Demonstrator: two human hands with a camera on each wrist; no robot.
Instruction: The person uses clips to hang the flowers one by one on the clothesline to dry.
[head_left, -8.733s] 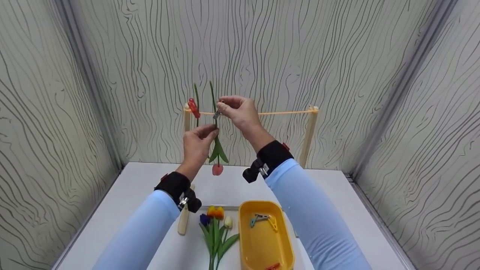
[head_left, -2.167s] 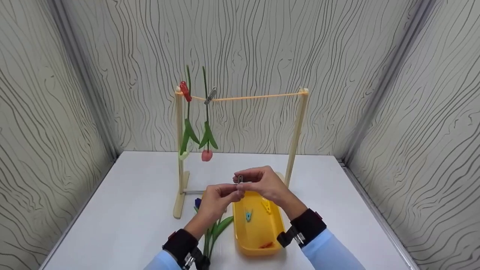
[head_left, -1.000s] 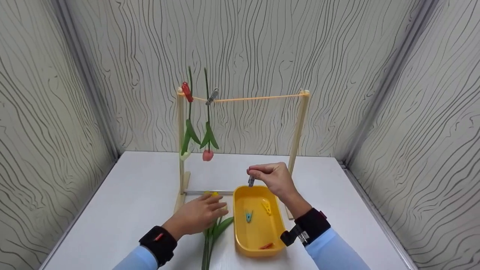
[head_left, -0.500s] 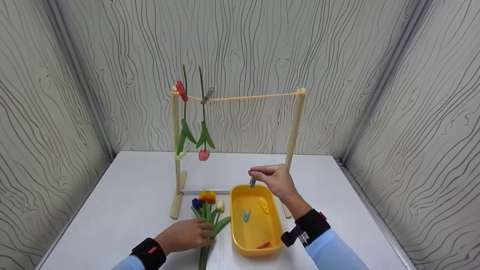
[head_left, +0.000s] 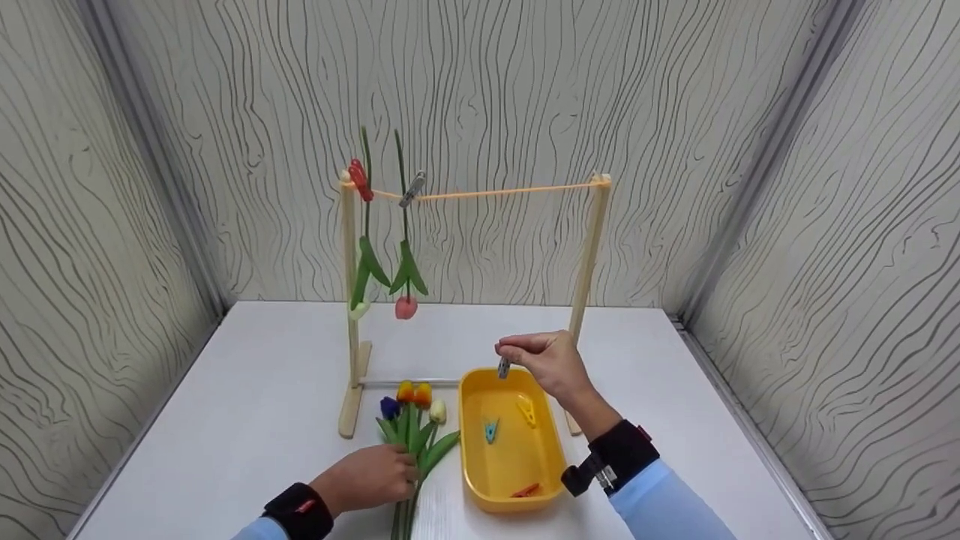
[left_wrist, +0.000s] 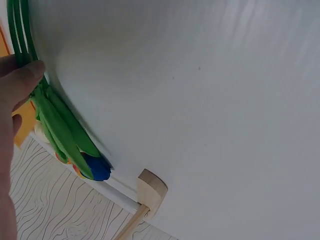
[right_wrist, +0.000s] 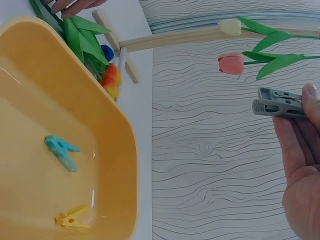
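Observation:
My left hand holds the green stems of several tulips lying on the table; in the left wrist view the thumb lies across the stems. Their heads are blue, orange-yellow and white. A grey clothespin is pinched between the thumb and fingers of my right hand, above the far end of a yellow bin. From the orange cord two tulips hang upside down: a white one by a red clothespin, a pink one by another grey clothespin.
Inside the bin lie a teal clothespin, a yellow clothespin and a red-orange clothespin. A wooden rack with a left post and a right post carries the cord. Patterned walls enclose the white table.
The pink tulip was clipped to the cord earlier. Both hands then met at another grey clothespin, which the right hand keeps. My left hand has moved down to the tulips and closed on their stems.

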